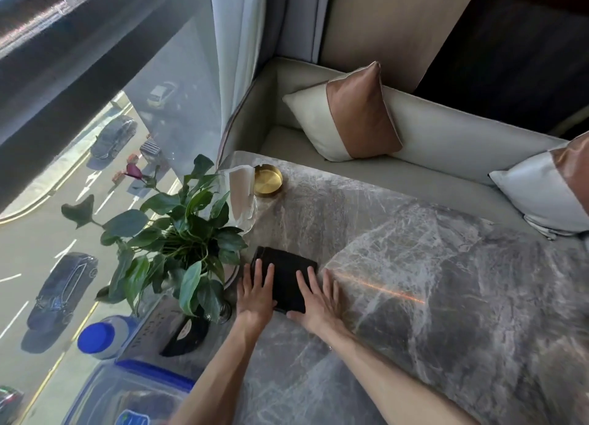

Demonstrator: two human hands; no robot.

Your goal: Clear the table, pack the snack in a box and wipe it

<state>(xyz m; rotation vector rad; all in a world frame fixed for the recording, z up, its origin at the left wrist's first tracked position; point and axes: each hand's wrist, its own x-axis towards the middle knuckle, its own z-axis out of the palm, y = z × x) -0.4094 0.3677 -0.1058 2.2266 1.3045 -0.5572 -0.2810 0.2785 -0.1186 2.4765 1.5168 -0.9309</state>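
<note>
A folded black cloth (pixel 284 273) lies flat on the grey marble table (pixel 430 281), near its left edge. My left hand (pixel 256 292) rests palm down on the cloth's left part, fingers spread. My right hand (pixel 318 300) presses flat on its right edge, partly on the marble. A clear plastic box with a blue-rimmed lid (pixel 134 392) stands at the near left corner, and a jar with a blue lid (pixel 100 337) stands beside it.
A potted green plant (pixel 178 233) stands at the table's left edge by the window. Behind it are a glass napkin holder (pixel 240 198) and a gold ashtray (pixel 267 179). A pale sofa (pixel 446 144) with cushions runs along the far side.
</note>
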